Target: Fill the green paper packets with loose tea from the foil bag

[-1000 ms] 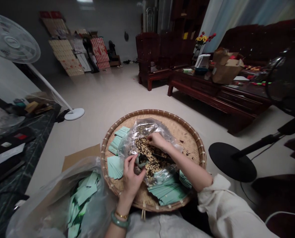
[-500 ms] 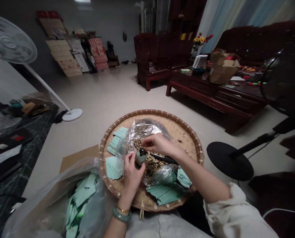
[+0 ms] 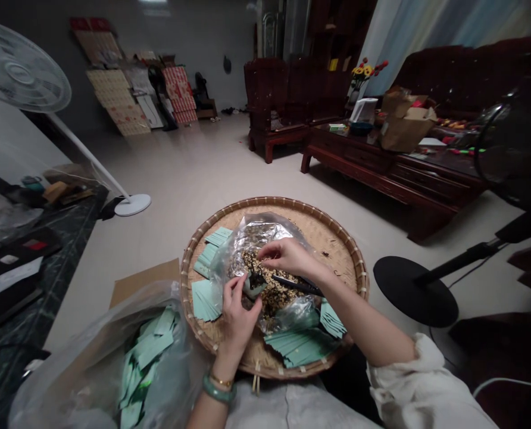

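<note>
My left hand (image 3: 239, 310) pinches a small green paper packet (image 3: 253, 289), its mouth open upward with dark dried bits inside. Just above that mouth is my right hand (image 3: 286, 257), its thumb and fingertips slightly apart with nothing visible between them. A black-handled tool (image 3: 297, 285) lies beneath my right palm and wrist; its working end is unclear, and whether the palm touches it is hidden. Under both hands, a clear plastic bag (image 3: 265, 229) lies spread open, holding a loose mix of pale and dark dried pieces (image 3: 277, 298).
The round woven bamboo tray (image 3: 337, 250) carries fanned green packets (image 3: 301, 345) along its rim. At lower left stands a plastic bag (image 3: 91, 357) of green packets (image 3: 147, 351) beside cardboard (image 3: 144, 280). A white fan (image 3: 131, 204) and a black fan (image 3: 415, 291) flank the tray; a wooden table (image 3: 381, 161) lies beyond.
My right hand has lifted slightly away from the packet's mouth, and its fingers have loosened. The dark contents now show more plainly. My left hand keeps its hold on the packet.
</note>
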Motion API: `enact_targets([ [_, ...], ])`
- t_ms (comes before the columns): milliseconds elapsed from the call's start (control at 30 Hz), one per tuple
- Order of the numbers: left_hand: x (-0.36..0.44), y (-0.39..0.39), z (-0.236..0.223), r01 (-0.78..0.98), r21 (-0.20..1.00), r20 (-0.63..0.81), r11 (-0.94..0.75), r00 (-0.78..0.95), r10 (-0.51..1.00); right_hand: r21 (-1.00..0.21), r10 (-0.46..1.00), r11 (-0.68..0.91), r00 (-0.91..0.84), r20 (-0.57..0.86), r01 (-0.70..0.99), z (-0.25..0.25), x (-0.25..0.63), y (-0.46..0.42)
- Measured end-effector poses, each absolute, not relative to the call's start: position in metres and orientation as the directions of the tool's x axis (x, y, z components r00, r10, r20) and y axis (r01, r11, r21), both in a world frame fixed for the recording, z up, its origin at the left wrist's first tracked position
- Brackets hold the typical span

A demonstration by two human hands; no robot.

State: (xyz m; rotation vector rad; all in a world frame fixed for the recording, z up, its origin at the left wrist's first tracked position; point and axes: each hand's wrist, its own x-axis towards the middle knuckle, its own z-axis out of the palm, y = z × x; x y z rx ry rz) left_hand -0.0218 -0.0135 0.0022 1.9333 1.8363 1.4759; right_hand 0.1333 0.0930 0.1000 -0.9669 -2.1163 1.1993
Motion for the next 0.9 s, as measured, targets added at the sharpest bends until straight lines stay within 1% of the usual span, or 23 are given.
enact_targets([
  [100, -0.020, -0.011, 0.002, 0.712, 0.652, 0.545, -0.261, -0.200, 0.814, -0.831, 0.711, 0.448, -0.694, 0.109, 0.329, 0.114, 0.131, 0.081],
  [167, -0.020, -0.010, 0.002, 0.712, 0.652, 0.544, -0.260, -0.201, 0.815, -0.818, 0.716, 0.462, -0.688, 0.118, 0.342, 0.117, 0.130, 0.079],
  [300, -0.020, -0.011, 0.005, 0.715, 0.645, 0.561, -0.270, -0.204, 0.802, -0.875, 0.804, 0.341, -0.589, 0.083, 0.343, 0.106, 0.131, 0.090],
  [400, -0.021, -0.013, 0.005, 0.718, 0.631, 0.584, -0.294, -0.190, 0.789, -0.858, 0.847, 0.317, -0.528, 0.064, 0.404, 0.099, 0.134, 0.098],
  [467, -0.022, -0.015, 0.005, 0.725, 0.616, 0.600, -0.309, -0.179, 0.780, -0.830, 0.835, 0.359, -0.544, 0.081, 0.427, 0.101, 0.135, 0.096],
  [567, -0.022, -0.016, 0.004, 0.740, 0.586, 0.634, -0.329, -0.165, 0.756, -0.805, 0.764, 0.446, -0.635, 0.115, 0.392, 0.112, 0.135, 0.083],
  [700, -0.020, -0.016, 0.005, 0.752, 0.572, 0.643, -0.327, -0.164, 0.749, -0.716, 0.687, 0.562, -0.715, 0.127, 0.413, 0.118, 0.130, 0.067],
  [800, -0.019, -0.015, 0.006, 0.746, 0.586, 0.621, -0.318, -0.161, 0.767, -0.697, 0.699, 0.566, -0.705, 0.124, 0.439, 0.116, 0.126, 0.065],
  [900, -0.020, -0.014, 0.007, 0.738, 0.592, 0.617, -0.324, -0.156, 0.772, -0.743, 0.743, 0.522, -0.652, 0.153, 0.420, 0.118, 0.129, 0.069],
])
